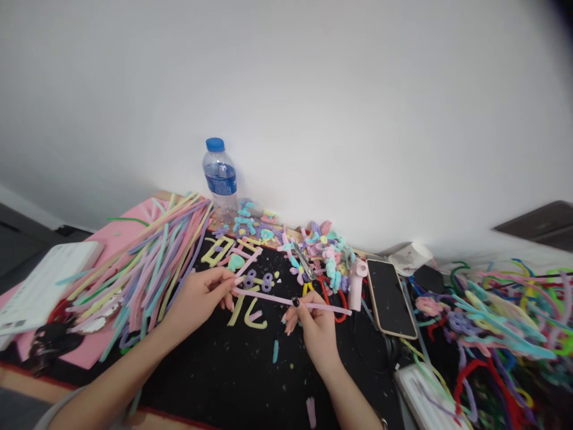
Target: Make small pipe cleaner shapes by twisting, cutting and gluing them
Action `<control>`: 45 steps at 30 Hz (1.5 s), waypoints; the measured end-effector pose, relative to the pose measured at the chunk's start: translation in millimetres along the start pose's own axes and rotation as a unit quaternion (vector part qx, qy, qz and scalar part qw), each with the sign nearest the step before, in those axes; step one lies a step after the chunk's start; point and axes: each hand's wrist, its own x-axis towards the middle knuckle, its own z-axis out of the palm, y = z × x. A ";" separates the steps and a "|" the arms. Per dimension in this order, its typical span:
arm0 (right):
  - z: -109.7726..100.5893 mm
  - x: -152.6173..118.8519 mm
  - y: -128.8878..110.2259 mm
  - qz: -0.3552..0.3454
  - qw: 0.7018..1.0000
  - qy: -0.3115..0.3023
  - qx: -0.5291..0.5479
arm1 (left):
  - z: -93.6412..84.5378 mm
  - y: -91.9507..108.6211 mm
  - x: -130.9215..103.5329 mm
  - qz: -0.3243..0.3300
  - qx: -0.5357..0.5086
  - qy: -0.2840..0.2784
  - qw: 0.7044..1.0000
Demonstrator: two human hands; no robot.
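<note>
A pink pipe cleaner [268,297] stretches between my two hands above the black mat [215,370]. My left hand [206,297] pinches it near a bend, where a short end points up and to the right. Farther along, my right hand [316,325] grips it between thumb and fingers, and the free end sticks out to the right. Just beyond lie purple loop shapes [259,280] and a mint-coloured piece [236,261]. Bent yellow pieces [256,322] rest below the pipe cleaner, and a short teal piece [275,351] lies on the mat between my forearms.
A water bottle [220,179] stands by the wall. To the left is a heap of pastel pipe cleaners [147,263] beside a white box [49,280]. Scissors [305,263], a pink handheld device [357,283], a phone [391,298], a paper cup [412,258] and a tangled pile [501,328] are rightward.
</note>
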 end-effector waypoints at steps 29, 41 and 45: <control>4.9 -4.9 8.4 0.059 0.990 -0.123 0.018 | 31.5 6.8 -2.2 -0.068 -0.244 -0.251 0.934; 4.9 -6.1 7.3 0.089 0.983 -0.153 0.046 | 31.7 -4.1 3.9 -0.096 -0.366 -0.186 0.907; 0.5 -1.0 7.1 0.064 0.989 -0.119 0.066 | 32.7 -8.1 6.5 -0.127 -0.320 -0.215 0.914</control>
